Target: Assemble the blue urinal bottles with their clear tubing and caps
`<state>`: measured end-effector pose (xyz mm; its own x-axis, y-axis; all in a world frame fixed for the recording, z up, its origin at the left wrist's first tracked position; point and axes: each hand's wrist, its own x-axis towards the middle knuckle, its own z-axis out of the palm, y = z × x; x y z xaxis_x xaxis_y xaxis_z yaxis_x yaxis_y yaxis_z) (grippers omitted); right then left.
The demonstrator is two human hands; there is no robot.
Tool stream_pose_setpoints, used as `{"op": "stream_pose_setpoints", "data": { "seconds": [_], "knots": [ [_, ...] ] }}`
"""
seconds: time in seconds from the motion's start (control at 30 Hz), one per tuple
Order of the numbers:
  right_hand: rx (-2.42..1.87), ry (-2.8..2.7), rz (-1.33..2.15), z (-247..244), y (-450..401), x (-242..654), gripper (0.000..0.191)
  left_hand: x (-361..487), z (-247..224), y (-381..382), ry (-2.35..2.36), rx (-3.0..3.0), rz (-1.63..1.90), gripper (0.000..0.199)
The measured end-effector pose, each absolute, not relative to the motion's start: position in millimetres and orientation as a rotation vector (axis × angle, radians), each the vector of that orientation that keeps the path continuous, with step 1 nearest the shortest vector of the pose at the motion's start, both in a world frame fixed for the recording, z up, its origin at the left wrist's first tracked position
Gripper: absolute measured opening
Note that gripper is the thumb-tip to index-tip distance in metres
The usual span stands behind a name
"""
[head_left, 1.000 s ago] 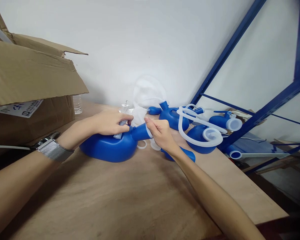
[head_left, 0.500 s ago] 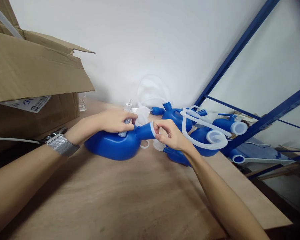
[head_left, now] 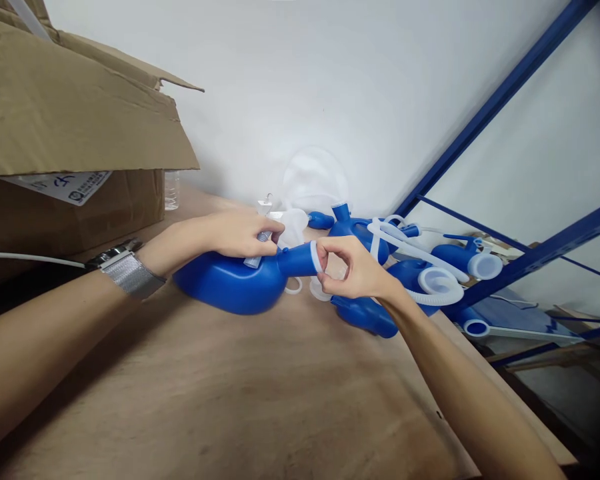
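Observation:
A blue plastic urinal bottle [head_left: 235,290] lies on its side on the wooden table, its neck pointing right. My left hand [head_left: 243,233] is closed over its upper side, fingers curled round the handle area; a short clear plastic piece [head_left: 253,261] shows under the fingers. At the mouth of the neck sits a white ring [head_left: 315,257]. My right hand [head_left: 353,267] pinches this ring between thumb and forefinger. Just below my right hand lies another blue bottle [head_left: 367,317].
Behind my right hand are more blue bottles [head_left: 360,233] and a white corrugated hose [head_left: 443,293]. An open cardboard box [head_left: 95,120] stands on the left. A blue metal shelf frame [head_left: 500,100] rises on the right, beside the table edge. A white wall closes the back.
The view has shifted slightly, so everything sits a little farther right. Both hands keep their hold on the bottle and its ring; the right fingers have moved slightly at the ring.

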<state>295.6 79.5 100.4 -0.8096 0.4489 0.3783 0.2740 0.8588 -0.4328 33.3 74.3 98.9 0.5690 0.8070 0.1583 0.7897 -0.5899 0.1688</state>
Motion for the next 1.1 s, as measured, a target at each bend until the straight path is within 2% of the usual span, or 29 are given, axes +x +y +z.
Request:
{"op": "stream_pose_setpoints", "data": {
  "seconds": [0.63,1.1],
  "knots": [
    [-0.571,-2.639,0.436,109,78,298,0.014,32,96,75,1.367,2.726,0.386,0.034],
    [-0.418,-2.59,-0.312,99,58,304,0.007,35,99,71,1.371,2.754,0.352,0.035]
  ]
}}
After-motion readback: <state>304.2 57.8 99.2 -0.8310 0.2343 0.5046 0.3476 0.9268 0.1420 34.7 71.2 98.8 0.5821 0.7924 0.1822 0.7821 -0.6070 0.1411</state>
